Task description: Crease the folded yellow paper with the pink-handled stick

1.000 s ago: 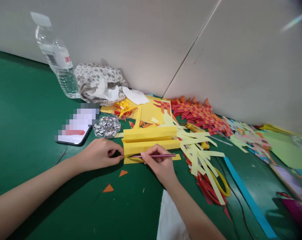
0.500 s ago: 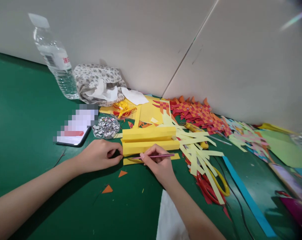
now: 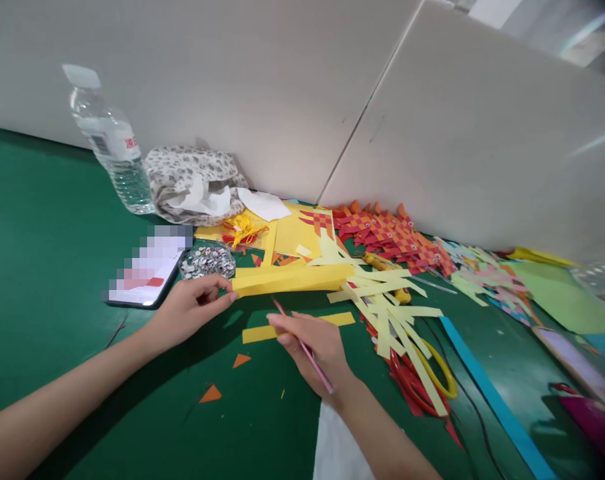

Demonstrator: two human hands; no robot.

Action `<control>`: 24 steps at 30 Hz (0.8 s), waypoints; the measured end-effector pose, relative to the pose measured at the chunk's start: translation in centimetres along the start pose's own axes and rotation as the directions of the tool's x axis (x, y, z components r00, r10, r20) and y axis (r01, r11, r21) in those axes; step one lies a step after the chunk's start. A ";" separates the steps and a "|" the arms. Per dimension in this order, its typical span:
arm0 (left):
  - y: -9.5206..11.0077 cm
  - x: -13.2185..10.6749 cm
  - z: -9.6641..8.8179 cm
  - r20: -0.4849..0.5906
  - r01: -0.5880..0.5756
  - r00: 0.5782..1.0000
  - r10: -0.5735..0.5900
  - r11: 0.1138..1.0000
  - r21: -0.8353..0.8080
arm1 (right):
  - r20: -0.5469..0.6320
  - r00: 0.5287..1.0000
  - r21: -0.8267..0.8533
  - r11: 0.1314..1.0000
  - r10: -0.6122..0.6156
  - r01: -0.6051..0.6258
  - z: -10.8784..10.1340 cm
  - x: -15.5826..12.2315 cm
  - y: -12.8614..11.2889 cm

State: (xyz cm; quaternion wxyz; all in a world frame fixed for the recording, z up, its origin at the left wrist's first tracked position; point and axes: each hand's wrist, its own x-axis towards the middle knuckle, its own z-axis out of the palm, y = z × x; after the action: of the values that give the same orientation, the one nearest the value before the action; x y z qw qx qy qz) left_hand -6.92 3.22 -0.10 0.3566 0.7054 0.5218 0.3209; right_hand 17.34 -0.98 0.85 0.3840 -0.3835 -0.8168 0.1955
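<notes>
The left hand [image 3: 195,310], its forearm slanting in from the near left of the strip [image 3: 258,333], reaches past that strip's left end, thumb and forefinger pinching the left end of the folded paper [image 3: 292,279], which is on the strip's far side. The right hand [image 3: 315,350] is bent over the strip's middle, its grip pinching the pink tool [image 3: 316,367] between thumb and fingers, the tip slanting toward the far left, close to the paper.
</notes>
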 end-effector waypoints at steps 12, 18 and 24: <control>-0.1 0.3 -0.1 -0.117 0.128 0.976 -0.183 0.920 -0.371 | 0.057 0.990 -0.463 0.882 0.130 -0.089 -0.5 0.8 1.3; 0.3 -0.3 0.5 -0.083 0.058 0.993 -0.078 0.973 -0.223 | -0.310 0.869 0.029 0.917 0.386 -0.397 -0.5 0.7 1.6; 1.7 -1.3 1.6 0.158 -0.174 0.973 0.170 0.985 0.016 | -0.397 0.749 0.577 0.779 0.530 -0.245 -0.2 1.2 0.7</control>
State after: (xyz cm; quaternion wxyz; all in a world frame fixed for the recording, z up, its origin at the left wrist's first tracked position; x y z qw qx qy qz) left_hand -5.02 1.30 0.36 0.3567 0.7761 0.4340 0.2865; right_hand 17.40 0.38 1.12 0.6305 -0.4788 -0.4951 0.3578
